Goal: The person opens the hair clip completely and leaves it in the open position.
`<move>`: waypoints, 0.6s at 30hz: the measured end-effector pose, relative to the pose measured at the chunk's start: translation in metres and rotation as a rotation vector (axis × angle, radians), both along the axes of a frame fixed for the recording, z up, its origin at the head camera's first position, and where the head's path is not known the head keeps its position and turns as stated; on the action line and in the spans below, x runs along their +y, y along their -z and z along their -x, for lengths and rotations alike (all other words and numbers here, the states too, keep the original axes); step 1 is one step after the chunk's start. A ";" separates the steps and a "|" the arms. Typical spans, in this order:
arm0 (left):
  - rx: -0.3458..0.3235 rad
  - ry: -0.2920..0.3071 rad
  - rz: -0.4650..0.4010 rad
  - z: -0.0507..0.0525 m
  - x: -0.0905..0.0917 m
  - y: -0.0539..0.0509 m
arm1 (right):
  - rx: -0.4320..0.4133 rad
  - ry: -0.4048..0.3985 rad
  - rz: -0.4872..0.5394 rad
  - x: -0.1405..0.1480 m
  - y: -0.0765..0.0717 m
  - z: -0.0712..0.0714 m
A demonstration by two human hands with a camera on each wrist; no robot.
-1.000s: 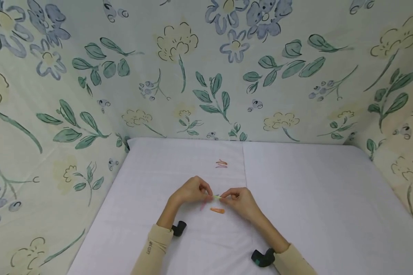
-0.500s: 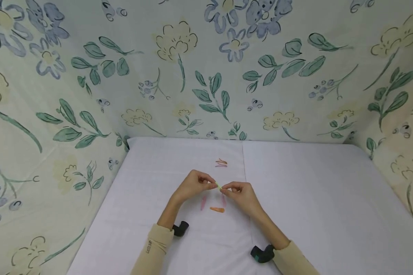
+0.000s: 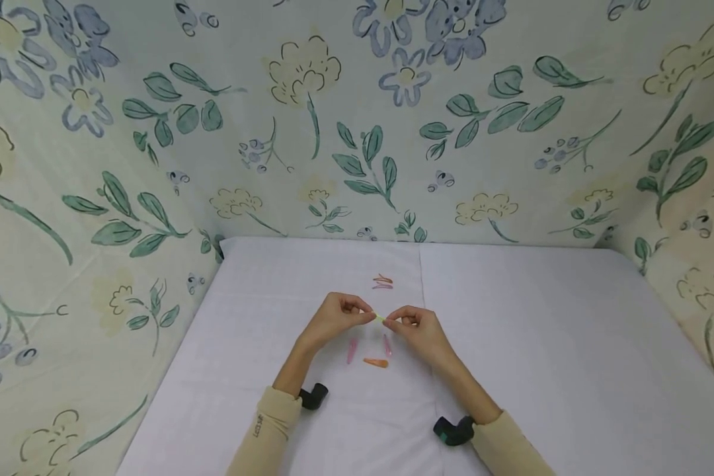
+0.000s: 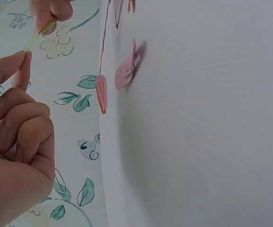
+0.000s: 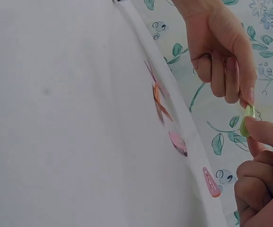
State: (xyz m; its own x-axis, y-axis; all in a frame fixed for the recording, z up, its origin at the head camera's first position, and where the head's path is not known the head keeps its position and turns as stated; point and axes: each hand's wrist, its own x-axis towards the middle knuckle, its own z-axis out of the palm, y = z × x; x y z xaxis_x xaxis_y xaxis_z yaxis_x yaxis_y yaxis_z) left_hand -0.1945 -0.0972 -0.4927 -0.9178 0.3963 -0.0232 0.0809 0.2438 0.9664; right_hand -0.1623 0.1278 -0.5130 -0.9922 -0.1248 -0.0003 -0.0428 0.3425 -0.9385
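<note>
Between both hands is a yellow-green snap hair clip (image 5: 246, 124), held up above the white tabletop. The left hand (image 3: 335, 319) pinches one end with thumb and forefinger. At the other end, the right hand (image 3: 421, 335) pinches it in the same way. Closer to the person than the hands lie a pink hair clip (image 3: 352, 351), a second pink hair clip (image 3: 387, 345) and an orange hair clip (image 3: 375, 363). Beyond the hands, another orange hair clip (image 3: 383, 279) and a pink one (image 3: 383, 286) lie side by side, each looking spread in a V.
A white cloth (image 3: 529, 344) with a seam covers the table. Flower-printed fabric (image 3: 357, 165) hangs behind it and at both sides. Black wrist cameras are strapped below the left forearm (image 3: 288, 373) and beside the right forearm (image 3: 473, 403).
Both hands have risen and moved away from the person with the yellow-green hair clip. The pink hair clips by the orange one have come into full view; the clips on the table lie unmoved.
</note>
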 end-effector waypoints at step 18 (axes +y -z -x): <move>0.045 -0.012 -0.016 0.003 -0.004 0.002 | 0.127 -0.137 -0.094 0.007 -0.015 0.009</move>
